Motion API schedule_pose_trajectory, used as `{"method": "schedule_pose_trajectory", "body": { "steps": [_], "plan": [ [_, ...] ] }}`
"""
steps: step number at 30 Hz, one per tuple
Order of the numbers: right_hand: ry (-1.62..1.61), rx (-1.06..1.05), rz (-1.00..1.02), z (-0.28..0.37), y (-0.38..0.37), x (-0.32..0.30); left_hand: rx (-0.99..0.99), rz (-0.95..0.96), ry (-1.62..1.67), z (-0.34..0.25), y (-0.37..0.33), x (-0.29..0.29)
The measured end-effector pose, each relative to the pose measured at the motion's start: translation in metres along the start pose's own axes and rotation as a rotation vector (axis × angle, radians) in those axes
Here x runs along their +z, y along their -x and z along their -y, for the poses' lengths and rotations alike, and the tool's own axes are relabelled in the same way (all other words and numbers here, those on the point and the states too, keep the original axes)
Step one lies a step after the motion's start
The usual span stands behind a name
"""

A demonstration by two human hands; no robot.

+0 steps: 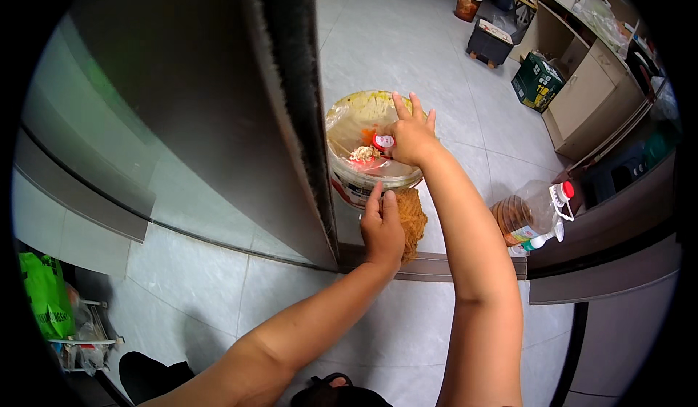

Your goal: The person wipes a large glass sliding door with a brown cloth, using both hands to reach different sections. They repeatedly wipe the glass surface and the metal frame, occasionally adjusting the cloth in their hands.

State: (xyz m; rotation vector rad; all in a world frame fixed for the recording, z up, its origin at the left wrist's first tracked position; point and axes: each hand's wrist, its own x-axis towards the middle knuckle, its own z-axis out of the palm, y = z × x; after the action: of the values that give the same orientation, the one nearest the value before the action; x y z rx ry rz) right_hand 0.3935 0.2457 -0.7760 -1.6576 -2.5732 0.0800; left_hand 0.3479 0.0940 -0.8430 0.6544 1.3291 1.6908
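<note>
A round plastic bucket (pixel 411 178) stands by the door edge, its inside stained yellow and holding clear plastic film, pale crumbs and reddish scraps. My right hand (pixel 413 139) reaches over its right rim. The thumb and forefinger close at a small red-and-white round cap (pixel 383 141), while the other fingers stick up. Low against the bucket's near side is my left hand (pixel 382 229), with forefinger and thumb stretched out and apart; its remaining fingers are mostly hidden. A clump of brown fibres (pixel 412 221) sits just right of that hand, touching or close to it.
A dark sliding door (pixel 291 116) rises left of the bucket, above a floor track (pixel 429 266). To the right stands a large clear bottle (pixel 527 214) with a red cap. Farther back are a green box (pixel 538 81), a black bin (pixel 490 42) and a cabinet (pixel 585 90). A green bag (pixel 45 294) hangs lower left.
</note>
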Motion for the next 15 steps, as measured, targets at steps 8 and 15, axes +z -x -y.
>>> {"method": "schedule_pose_trajectory", "body": {
  "steps": [8,15],
  "plan": [
    [0.013,0.072,0.115,0.008,0.032,-0.004,-0.052,0.174,-0.092,-0.013,0.028,-0.023],
    [-0.341,-0.055,-0.188,-0.02,0.089,0.012,-0.03,0.297,-0.088,-0.029,0.04,-0.048]
  ]
}}
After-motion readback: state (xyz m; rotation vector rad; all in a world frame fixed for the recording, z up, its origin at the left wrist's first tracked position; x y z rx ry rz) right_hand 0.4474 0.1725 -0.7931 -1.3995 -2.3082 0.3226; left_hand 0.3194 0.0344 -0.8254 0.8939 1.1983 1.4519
